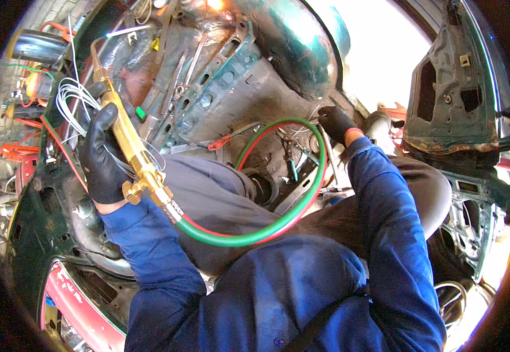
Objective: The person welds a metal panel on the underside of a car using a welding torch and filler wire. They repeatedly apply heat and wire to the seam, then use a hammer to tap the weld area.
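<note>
My left hand [103,154], in a black glove, is wrapped round the brass body of a gas torch [127,132]. The torch tilts up to the left, and a thin bright flame [127,30] shows at its bent tip. Loops of thin white wire [70,97] are bunched at the same hand. A green hose [249,239] and a red hose [191,225] run from the torch's lower end and curve across my lap. To the right, my gloved right hand [336,122] is closed beside the dark green wheel arch [302,64]; what its fingers hold is hidden.
I sit inside a stripped car body. Around the floor pan lie a red-handled tool [219,142], pliers [293,139] and several long metal tools. A perforated green bracket [211,94] stands ahead. A bare door [451,88] is at the right, a red panel [82,305] at lower left.
</note>
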Action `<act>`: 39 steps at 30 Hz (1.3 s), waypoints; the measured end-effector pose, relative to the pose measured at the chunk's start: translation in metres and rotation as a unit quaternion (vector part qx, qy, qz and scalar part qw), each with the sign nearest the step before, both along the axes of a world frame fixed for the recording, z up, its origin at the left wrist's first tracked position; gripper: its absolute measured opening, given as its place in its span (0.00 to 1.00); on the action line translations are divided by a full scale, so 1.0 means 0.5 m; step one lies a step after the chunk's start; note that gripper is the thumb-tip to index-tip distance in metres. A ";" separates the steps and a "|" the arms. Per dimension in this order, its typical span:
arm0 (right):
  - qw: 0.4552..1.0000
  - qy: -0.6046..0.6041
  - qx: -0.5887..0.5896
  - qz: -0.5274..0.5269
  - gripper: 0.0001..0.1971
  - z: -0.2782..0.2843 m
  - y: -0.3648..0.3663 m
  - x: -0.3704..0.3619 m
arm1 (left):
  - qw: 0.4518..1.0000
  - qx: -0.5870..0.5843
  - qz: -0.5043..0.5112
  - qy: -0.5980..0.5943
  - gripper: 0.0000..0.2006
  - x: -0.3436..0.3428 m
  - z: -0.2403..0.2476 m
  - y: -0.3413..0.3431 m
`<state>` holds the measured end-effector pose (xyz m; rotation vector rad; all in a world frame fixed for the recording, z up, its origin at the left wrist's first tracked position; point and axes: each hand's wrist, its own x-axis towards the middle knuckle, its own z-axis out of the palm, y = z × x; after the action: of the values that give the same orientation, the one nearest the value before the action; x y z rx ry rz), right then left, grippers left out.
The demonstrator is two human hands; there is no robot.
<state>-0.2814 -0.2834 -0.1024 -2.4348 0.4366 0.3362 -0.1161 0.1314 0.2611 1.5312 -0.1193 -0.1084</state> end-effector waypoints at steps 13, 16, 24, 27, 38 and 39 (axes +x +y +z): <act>0.998 -0.028 -0.021 -0.060 0.18 -0.150 0.094 -0.003 | 0.989 -0.046 0.045 0.131 0.13 0.044 -0.073 0.012; 0.934 -0.223 0.240 -0.141 0.15 -0.063 0.206 0.179 | 0.988 -0.060 0.061 0.130 0.14 0.037 -0.049 0.041; 0.979 -0.112 0.060 0.159 0.16 -0.028 0.471 0.391 | 0.978 -0.137 0.073 0.141 0.17 0.025 -0.067 0.062; 0.966 -0.087 0.023 0.242 0.16 -0.025 0.574 0.413 | 0.973 -0.156 0.077 0.153 0.19 0.015 -0.075 0.069; 0.931 -0.020 -0.092 0.353 0.19 -0.031 0.664 0.405 | 0.955 -0.211 0.072 0.197 0.24 0.012 -0.124 0.103; 0.929 -0.017 -0.101 0.355 0.19 -0.030 0.652 0.403 | 0.955 -0.213 0.068 0.195 0.24 0.011 -0.123 0.103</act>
<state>-0.0799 0.0426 -0.1174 -2.7243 -0.4765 0.5673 -0.1105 0.1831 0.1994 1.0589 0.2631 -0.2561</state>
